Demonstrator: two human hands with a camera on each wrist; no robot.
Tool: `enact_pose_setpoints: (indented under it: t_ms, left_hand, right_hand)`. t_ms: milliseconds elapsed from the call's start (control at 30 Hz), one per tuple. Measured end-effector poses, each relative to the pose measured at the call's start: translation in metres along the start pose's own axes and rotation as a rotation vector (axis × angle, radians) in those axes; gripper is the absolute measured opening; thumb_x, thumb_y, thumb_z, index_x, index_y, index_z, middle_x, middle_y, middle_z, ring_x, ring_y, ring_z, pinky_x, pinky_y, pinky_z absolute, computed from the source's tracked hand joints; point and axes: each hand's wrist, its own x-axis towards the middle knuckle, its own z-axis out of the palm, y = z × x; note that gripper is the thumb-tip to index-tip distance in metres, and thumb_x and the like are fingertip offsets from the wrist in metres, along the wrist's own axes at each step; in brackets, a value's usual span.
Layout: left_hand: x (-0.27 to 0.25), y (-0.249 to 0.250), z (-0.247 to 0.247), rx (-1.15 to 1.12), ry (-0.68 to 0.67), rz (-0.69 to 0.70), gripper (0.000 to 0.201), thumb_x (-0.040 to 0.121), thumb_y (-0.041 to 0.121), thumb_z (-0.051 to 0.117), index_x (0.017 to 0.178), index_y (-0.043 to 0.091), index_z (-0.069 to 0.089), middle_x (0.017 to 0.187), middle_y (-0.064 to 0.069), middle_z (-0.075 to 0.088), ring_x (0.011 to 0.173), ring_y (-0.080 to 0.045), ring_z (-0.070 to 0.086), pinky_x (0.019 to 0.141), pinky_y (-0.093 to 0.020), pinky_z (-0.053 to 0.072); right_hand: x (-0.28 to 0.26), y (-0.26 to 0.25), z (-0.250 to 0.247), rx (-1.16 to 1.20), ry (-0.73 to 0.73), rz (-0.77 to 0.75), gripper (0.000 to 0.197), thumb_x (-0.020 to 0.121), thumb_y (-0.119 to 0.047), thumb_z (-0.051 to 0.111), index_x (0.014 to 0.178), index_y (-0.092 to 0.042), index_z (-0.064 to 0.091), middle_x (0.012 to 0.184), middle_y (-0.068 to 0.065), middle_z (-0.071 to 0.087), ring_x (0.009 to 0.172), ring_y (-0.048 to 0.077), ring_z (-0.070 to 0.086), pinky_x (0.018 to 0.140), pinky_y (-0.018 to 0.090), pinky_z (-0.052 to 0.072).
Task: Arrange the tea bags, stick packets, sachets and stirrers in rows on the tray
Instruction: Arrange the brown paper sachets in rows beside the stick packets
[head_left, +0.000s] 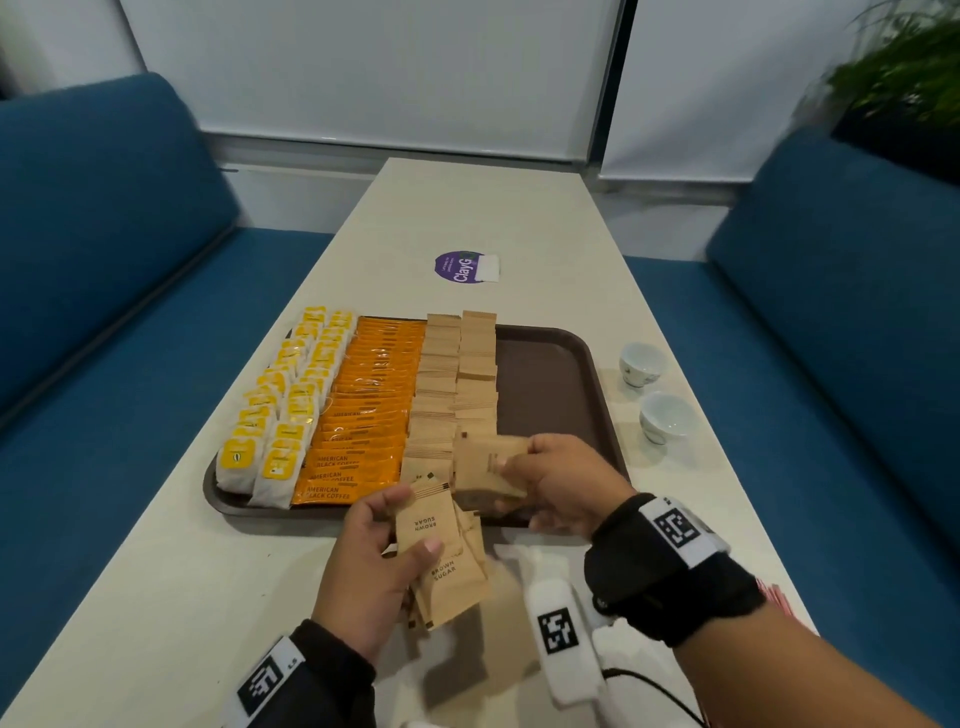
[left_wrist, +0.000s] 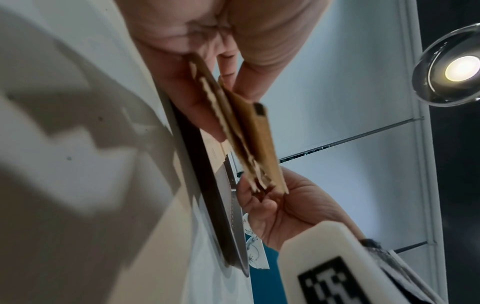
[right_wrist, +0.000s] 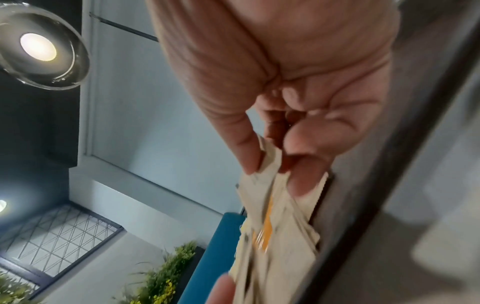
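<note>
I'm looking down a long pale table (head_left: 519, 218) with blue benches (head_left: 93, 249) on both sides, a purple round sticker (head_left: 462, 267) farther up the tabletop, and two small white cups (head_left: 655, 389) standing just right of the brown tray (head_left: 550, 395). On the tray, from the left: yellow tea bags (head_left: 283, 395) in two rows, orange coffee packets (head_left: 363, 410) overlapped in one row, then two rows of brown sugar sachets (head_left: 452, 384), all running away from me along the tray's long axis; the tray's right part is bare. My left hand (head_left: 374, 566) is over the table just short of the tray's near rim, thumb and fingers curled round a fanned stack of sachets (head_left: 441, 561), the top one upright with its print upside down to me. My right hand (head_left: 566, 483) is over the near right end of the sachet rows, pinching one sachet (head_left: 491, 462) that lies almost flat, long side across the tray. That hand and its sachet cover the near end of the right sachet row. A white tagged block (head_left: 561, 634) lies on the table beside my right wrist.
</note>
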Motion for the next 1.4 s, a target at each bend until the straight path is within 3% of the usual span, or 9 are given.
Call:
enact_pose_setpoints:
  t_ms: [233, 400, 567, 633, 733, 867, 1000, 1100, 1400]
  left_hand:
    - [0.004, 0.001, -0.006, -0.017, 0.016, -0.035, 0.042, 0.081, -0.005, 0.063, 0.102, 0.028, 0.051, 0.108, -0.007, 0.066, 0.098, -0.028, 0.064, 0.073, -0.043, 0.055]
    - [0.008, -0.001, -0.007, -0.035, 0.012, -0.048, 0.040, 0.081, -0.007, 0.063, 0.103, 0.025, 0.052, 0.107, -0.008, 0.067, 0.099, -0.028, 0.064, 0.073, -0.043, 0.055]
    - [0.009, -0.002, -0.009, -0.054, 0.009, -0.065, 0.039, 0.081, -0.007, 0.062, 0.104, 0.023, 0.052, 0.106, -0.007, 0.067, 0.099, -0.028, 0.064, 0.075, -0.045, 0.055]
    - [0.009, -0.002, -0.010, -0.058, 0.010, -0.060, 0.040, 0.080, -0.008, 0.063, 0.104, 0.022, 0.053, 0.105, -0.007, 0.068, 0.098, -0.027, 0.065, 0.077, -0.045, 0.054]
    - [0.008, -0.002, -0.010, -0.066, 0.012, -0.054, 0.040, 0.079, -0.010, 0.062, 0.104, 0.020, 0.052, 0.102, -0.007, 0.069, 0.097, -0.026, 0.065, 0.074, -0.042, 0.054]
    - [0.008, -0.003, -0.008, -0.066, 0.010, -0.056, 0.041, 0.079, -0.010, 0.063, 0.105, 0.020, 0.052, 0.103, -0.008, 0.068, 0.098, -0.026, 0.064, 0.074, -0.042, 0.054]
    - [0.006, -0.001, -0.006, -0.045, 0.004, -0.045, 0.041, 0.078, -0.009, 0.064, 0.104, 0.021, 0.052, 0.103, -0.007, 0.067, 0.097, -0.025, 0.065, 0.074, -0.041, 0.055]
    - [0.005, 0.001, -0.005, -0.032, 0.011, -0.024, 0.041, 0.078, -0.007, 0.065, 0.103, 0.022, 0.051, 0.102, -0.006, 0.067, 0.094, -0.023, 0.065, 0.066, -0.035, 0.053]
    - [-0.008, 0.008, 0.014, 0.029, -0.010, 0.024, 0.045, 0.073, -0.008, 0.070, 0.104, 0.021, 0.053, 0.094, -0.002, 0.068, 0.074, -0.014, 0.068, 0.057, -0.025, 0.054]
  right_hand:
    - [0.026, -0.042, -0.022, -0.494, 0.105, -0.042, 0.008, 0.088, -0.010, 0.063, 0.096, -0.011, 0.064, 0.085, 0.005, 0.067, 0.057, 0.008, 0.054, 0.050, 0.018, 0.043]
    - [0.058, -0.051, -0.008, -0.593, 0.038, 0.061, 0.021, 0.084, -0.009, 0.069, 0.103, -0.004, 0.065, 0.101, 0.013, 0.072, 0.061, 0.013, 0.057, 0.058, 0.022, 0.050]
    - [0.085, -0.049, 0.005, -0.755, -0.003, 0.134, 0.011, 0.086, -0.015, 0.067, 0.083, -0.008, 0.059, 0.078, 0.004, 0.064, 0.065, 0.013, 0.059, 0.065, 0.018, 0.054]
    - [0.091, -0.050, 0.011, -0.836, -0.015, 0.239, 0.018, 0.089, -0.023, 0.064, 0.098, -0.008, 0.060, 0.078, 0.001, 0.063, 0.070, 0.013, 0.058, 0.085, 0.028, 0.051]
    - [0.100, -0.052, 0.014, -0.915, -0.007, 0.296, 0.027, 0.092, -0.032, 0.059, 0.106, -0.009, 0.060, 0.073, -0.003, 0.061, 0.066, 0.009, 0.055, 0.092, 0.029, 0.046]
    - [0.104, -0.050, 0.010, -0.817, -0.006, 0.213, 0.014, 0.088, -0.015, 0.065, 0.077, -0.011, 0.057, 0.075, 0.001, 0.064, 0.062, 0.009, 0.058, 0.063, 0.020, 0.052]
    - [0.097, -0.049, 0.007, -0.818, 0.031, 0.142, 0.018, 0.084, -0.022, 0.070, 0.092, -0.009, 0.061, 0.104, 0.006, 0.071, 0.084, 0.017, 0.065, 0.090, 0.031, 0.051]
    - [0.071, -0.052, 0.004, -0.714, 0.099, -0.093, 0.019, 0.080, -0.023, 0.073, 0.079, -0.012, 0.058, 0.103, 0.007, 0.069, 0.097, 0.022, 0.065, 0.088, 0.037, 0.053]
    - [-0.004, -0.010, 0.019, -0.427, -0.097, -0.117, 0.022, 0.075, -0.024, 0.079, 0.080, -0.015, 0.060, 0.082, 0.001, 0.069, 0.065, 0.008, 0.059, 0.060, 0.019, 0.051]
